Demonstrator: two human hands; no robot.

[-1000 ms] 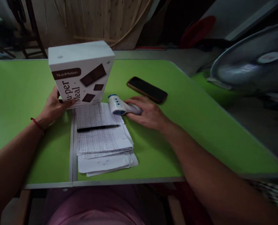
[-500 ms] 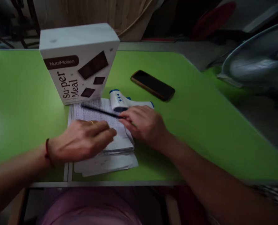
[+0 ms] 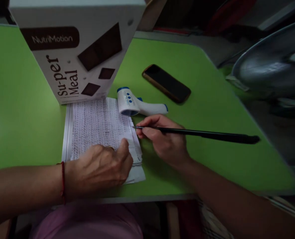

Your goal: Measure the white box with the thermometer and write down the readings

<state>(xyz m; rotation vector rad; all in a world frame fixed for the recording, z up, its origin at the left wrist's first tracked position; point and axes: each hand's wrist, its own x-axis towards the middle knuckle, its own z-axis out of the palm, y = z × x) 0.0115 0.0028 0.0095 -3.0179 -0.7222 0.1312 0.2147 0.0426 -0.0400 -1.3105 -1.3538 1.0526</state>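
Observation:
My right hand [image 3: 162, 137] is closed around a long black pen [image 3: 202, 133]. The pen's thin tip points left, at the right edge of a stack of paper [image 3: 95, 122] covered in dense rows of small handwriting. On the lower part of that stack rests my left hand [image 3: 102, 166], closed with its fingers curled under. Whatever those fingers may hold is hidden. Just above my right hand, a white and blue thermometer gun [image 3: 137, 104] lies against the stack's upper right corner.
A tall white NutriMotion box [image 3: 70, 73] stands upright behind the paper. A black phone in a brown case [image 3: 167, 83] lies farther right on the green table [image 3: 224, 109]. Beyond the table's right edge is a round fan [image 3: 269, 63].
The pen has swung round, from reaching left across the paper to extending right past my right hand. My left hand has lowered onto the paper. The view has tilted down and closer.

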